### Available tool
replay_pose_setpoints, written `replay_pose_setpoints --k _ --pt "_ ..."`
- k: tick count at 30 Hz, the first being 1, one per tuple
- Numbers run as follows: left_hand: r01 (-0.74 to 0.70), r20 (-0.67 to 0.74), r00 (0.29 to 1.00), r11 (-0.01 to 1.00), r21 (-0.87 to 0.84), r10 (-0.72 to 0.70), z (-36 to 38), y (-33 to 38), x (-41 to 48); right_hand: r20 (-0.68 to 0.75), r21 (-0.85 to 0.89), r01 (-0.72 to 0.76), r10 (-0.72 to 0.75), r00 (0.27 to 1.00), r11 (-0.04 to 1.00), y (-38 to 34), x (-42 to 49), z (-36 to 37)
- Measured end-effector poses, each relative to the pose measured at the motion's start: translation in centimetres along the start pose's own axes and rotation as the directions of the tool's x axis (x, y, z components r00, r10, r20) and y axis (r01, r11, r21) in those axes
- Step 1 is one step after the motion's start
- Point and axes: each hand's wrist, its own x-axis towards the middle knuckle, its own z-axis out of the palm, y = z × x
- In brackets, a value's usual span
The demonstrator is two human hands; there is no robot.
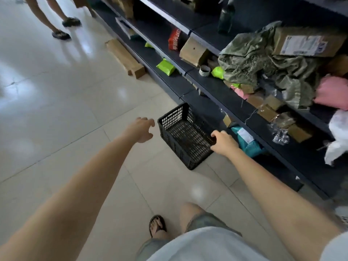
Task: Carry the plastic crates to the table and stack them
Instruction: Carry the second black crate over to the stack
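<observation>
A black plastic crate (180, 132) with perforated walls stands empty on the tiled floor, against the bottom of the dark shelving. My right hand (223, 142) curls over the crate's right rim, fingers bent around the edge. My left hand (141, 129) hovers just left of the crate's left wall, fingers spread, a small gap from it. No table is in view.
Dark shelving (216, 85) runs along the right, loaded with cardboard boxes, green packets, a camouflage cloth (263, 59) and pink bags. A long cardboard box (125, 58) lies on the floor farther up. Another person's legs (56, 21) stand at the top left. Open tiled floor spreads left.
</observation>
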Motion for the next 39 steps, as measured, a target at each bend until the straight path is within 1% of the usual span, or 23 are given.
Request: replay_pose_setpoints --k 2,5,8,11,14,17,20,22,26,31,33,35,39 --pt "-0.025 0.023 0.999 0.999 0.022 0.025 -1.0 -2.2 3.7 -0.001 0.036 -0.077 0.077 0.997 0.996 -0.6 1.8 -0.1" --pt "-0.125 0.102 0.988 0.988 0.087 0.116 -2.2 -3.5 9.7 0.011 0.089 -0.193 0.193 0.981 0.977 -0.7 4.9 0.2" --pt "-0.217 0.130 0.971 0.969 0.120 0.201 -3.5 -3.4 15.6 0.024 0.150 -0.273 0.272 0.962 0.950 -0.7 8.5 0.8" --pt "-0.276 0.193 0.950 0.949 0.149 0.246 -5.1 -2.9 20.8 0.062 0.230 -0.348 0.343 0.937 0.909 -1.2 11.8 0.9" --pt "-0.346 0.256 0.921 0.918 0.196 0.293 -6.8 -2.5 25.7 0.073 0.267 -0.423 0.420 0.905 0.866 -1.7 13.9 0.9" --pt "-0.377 0.291 0.903 0.908 0.186 0.315 -8.0 -2.6 30.3 0.089 0.285 -0.497 0.494 0.865 0.820 -2.2 16.0 0.7" --pt "-0.381 0.332 0.887 0.915 0.133 0.321 -7.5 -2.9 35.0 0.097 0.337 -0.560 0.564 0.820 0.757 -2.3 18.5 1.2" --pt "-0.406 0.373 0.864 0.906 0.120 0.338 -6.1 -3.3 38.2 0.117 0.361 -0.607 0.611 0.783 0.708 -2.2 20.2 2.3" --pt "-0.496 0.445 0.808 0.854 0.158 0.386 -1.6 -3.8 45.1 0.169 0.363 -0.680 0.673 0.720 0.637 -1.7 23.9 6.0" --pt "-0.589 0.533 0.742 0.775 0.228 0.406 6.0 -4.1 53.1 0.251 0.388 -0.726 0.692 0.676 0.569 -0.7 29.6 12.7" --pt "-0.601 0.537 0.739 0.760 0.249 0.408 9.3 -4.0 56.2 0.246 0.385 -0.737 0.708 0.662 0.555 0.3 31.8 15.6" --pt "-0.597 0.523 0.750 0.754 0.273 0.404 12.5 -3.8 59.1 0.235 0.376 -0.754 0.732 0.640 0.538 1.7 33.7 18.4" --pt "-0.531 0.456 0.812 0.785 0.319 0.365 18.4 -4.3 63.8 0.233 0.348 -0.790 0.769 0.595 0.505 5.1 36.5 23.7"
